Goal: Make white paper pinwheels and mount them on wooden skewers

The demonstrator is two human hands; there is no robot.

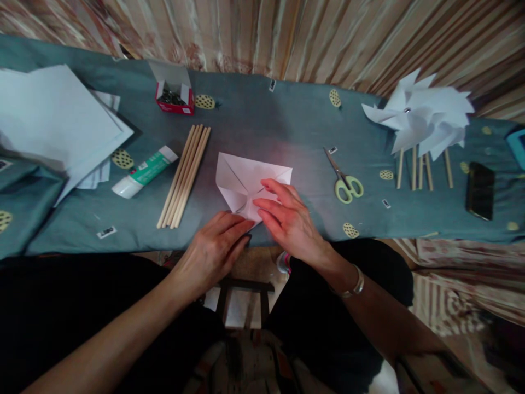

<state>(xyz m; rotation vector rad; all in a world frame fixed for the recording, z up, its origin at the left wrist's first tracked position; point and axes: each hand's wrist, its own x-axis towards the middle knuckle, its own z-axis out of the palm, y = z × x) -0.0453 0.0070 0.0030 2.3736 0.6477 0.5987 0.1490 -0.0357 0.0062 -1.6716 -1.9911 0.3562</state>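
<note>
A square of white paper (pixel 256 171) with slits running in from its corners lies at the middle of the table's front edge. Its near left part curves up off the cloth. My left hand (pixel 215 243) pinches the near corner between thumb and fingers. Over the right half of the sheet is my right hand (pixel 293 224), its fingers apart and the fingertips at the paper near its centre; whether they press on it I cannot tell. Part of the sheet is hidden beneath my hands.
Wooden sticks (pixel 184 176), a glue stick (pixel 145 172), a red box of small metal pieces (pixel 175 101) and stacked paper (pixel 61 120) lie left. Scissors (pixel 344 180), several paper pinwheels on sticks (pixel 422 112) and a phone (pixel 480 190) lie right. A curtain (pixel 287 38) hangs behind.
</note>
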